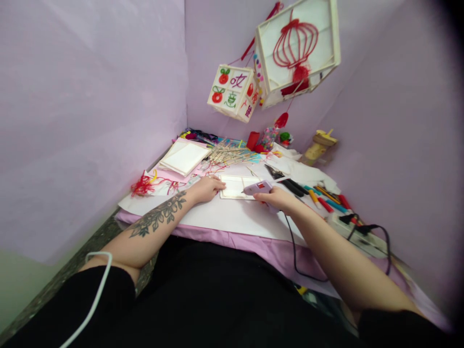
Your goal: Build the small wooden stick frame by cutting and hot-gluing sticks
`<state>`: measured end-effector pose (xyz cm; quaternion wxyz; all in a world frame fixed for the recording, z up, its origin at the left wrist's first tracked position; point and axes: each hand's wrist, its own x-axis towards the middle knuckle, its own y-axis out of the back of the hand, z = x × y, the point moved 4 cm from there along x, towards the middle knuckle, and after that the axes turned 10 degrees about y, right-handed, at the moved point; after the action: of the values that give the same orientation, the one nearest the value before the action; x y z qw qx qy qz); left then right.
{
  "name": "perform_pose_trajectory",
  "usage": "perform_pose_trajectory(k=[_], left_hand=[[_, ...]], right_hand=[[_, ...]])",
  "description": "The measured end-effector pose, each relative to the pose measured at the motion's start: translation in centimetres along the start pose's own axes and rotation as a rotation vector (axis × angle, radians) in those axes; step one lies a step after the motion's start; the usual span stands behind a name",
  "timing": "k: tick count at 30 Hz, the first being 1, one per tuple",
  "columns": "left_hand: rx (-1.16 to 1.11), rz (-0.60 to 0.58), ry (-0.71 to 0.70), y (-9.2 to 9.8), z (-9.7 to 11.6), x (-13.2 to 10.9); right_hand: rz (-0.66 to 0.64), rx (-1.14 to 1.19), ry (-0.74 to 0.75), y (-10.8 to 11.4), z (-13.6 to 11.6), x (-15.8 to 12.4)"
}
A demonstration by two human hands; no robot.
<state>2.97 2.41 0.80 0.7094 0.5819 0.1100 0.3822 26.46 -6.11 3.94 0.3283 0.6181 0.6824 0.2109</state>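
A white rectangular panel framed with thin sticks (232, 186) lies flat on the white paper before me. My left hand (209, 188) holds its left edge, fingers bent over the rim. In my right hand (277, 198) is a lilac hot glue gun (258, 187), its nozzle pointing left and low over the panel's middle. Whether the tip touches the panel, I cannot tell. A black cord (295, 256) runs down from below my right hand.
Behind the panel lie wooden sticks (232, 153) and stacked white panels (185, 157). Red yarn (143, 184) sits at left. Pliers (290, 181), markers (325, 204) and a power strip (357, 234) are at right. Lanterns (232, 92) hang above the table's back.
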Motion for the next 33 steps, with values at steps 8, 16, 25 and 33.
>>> perform_pose_trajectory(k=[8,16,25,33], left_hand=[[0.004,-0.018,-0.003,0.3,0.5,-0.1],[0.027,-0.021,-0.018,0.5,0.9,-0.1],[0.047,-0.025,-0.008,0.3,0.7,-0.1],[0.043,-0.036,-0.009,0.4,0.7,-0.1]], right_hand=[[-0.077,-0.06,0.099,-2.5,-3.9,1.1],[-0.124,-0.08,0.142,-3.9,-4.2,2.0],[-0.135,-0.083,0.126,-4.0,-3.2,2.6],[-0.134,-0.134,0.125,-4.0,-3.4,2.8]])
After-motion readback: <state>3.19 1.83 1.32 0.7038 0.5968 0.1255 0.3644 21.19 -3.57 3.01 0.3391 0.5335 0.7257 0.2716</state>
